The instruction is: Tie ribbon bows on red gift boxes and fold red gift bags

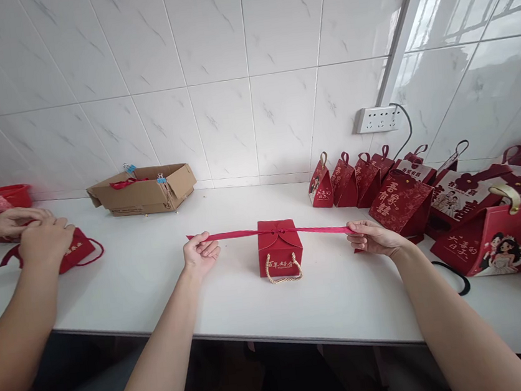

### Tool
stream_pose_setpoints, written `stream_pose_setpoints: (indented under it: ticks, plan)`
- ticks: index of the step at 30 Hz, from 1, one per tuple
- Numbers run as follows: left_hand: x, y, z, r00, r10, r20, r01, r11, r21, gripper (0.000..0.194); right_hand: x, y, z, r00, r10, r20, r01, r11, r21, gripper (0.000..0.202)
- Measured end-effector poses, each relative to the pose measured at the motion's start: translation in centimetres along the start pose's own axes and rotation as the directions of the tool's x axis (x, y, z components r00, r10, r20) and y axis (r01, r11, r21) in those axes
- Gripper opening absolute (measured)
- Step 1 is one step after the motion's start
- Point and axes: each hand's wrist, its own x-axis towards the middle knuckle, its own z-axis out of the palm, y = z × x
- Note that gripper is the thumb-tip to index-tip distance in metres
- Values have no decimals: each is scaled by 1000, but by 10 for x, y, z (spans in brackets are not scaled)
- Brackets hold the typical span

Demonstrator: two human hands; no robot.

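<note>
In the middle of the white table stands a red gift box [280, 251] with gold lettering and a twisted gold cord handle hanging on its front. A red ribbon [323, 229] runs across the box top, stretched out to both sides and crossing at the centre of the folded lid. My left hand [200, 254] is closed on the ribbon's left end, well to the left of the box. Its right end is pinched in my right hand [372, 236], with a short tail hanging below the fingers. Neither hand touches the box.
At left, a co-worker's hands [42, 236] handle another red box [76, 251]. A cardboard box [147, 192] with blue clips stands near the tiled wall. Several red gift boxes [402, 198] crowd the right side. A black loop [461, 282] lies by them; a power strip [378, 120] is on the wall.
</note>
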Motion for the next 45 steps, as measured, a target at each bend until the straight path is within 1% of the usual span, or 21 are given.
stream_pose_setpoints:
  ticks: [5, 11, 17, 22, 26, 32, 38, 45]
  plan:
    - [1, 0, -1, 1000, 0, -10, 0, 1000, -8, 33, -2, -2, 1, 1000, 10, -10, -10, 1000, -16, 52]
    - [4, 0, -6, 999, 3, -35, -3, 1000, -15, 39, -4, -4, 3, 998, 22, -51, -24, 999, -37, 55]
    - [8, -3, -16, 996, 16, -83, -12, 998, 55, 24, -7, -4, 10, 998, 54, -41, -56, 996, -62, 56]
    - [14, -5, -24, 992, 15, -128, -4, 996, 84, 25, -7, -3, 4, 995, 86, -41, -88, 993, -75, 53]
    - [16, -5, -22, 992, 2, -127, 7, 997, 71, 26, -8, -5, 4, 992, 108, -59, -113, 990, -83, 52]
    - [15, -4, -19, 994, 6, -107, -1, 999, 48, 23, -6, -6, 9, 992, 107, -67, -113, 989, -93, 54]
    - [15, -3, -19, 993, 0, -118, 3, 1000, 23, 22, -8, -6, 6, 991, 120, -65, -125, 990, -69, 55]
    - [15, -3, -17, 991, 19, -131, -18, 1000, 9, 24, -14, -8, 3, 988, 143, -62, -146, 988, -51, 53]
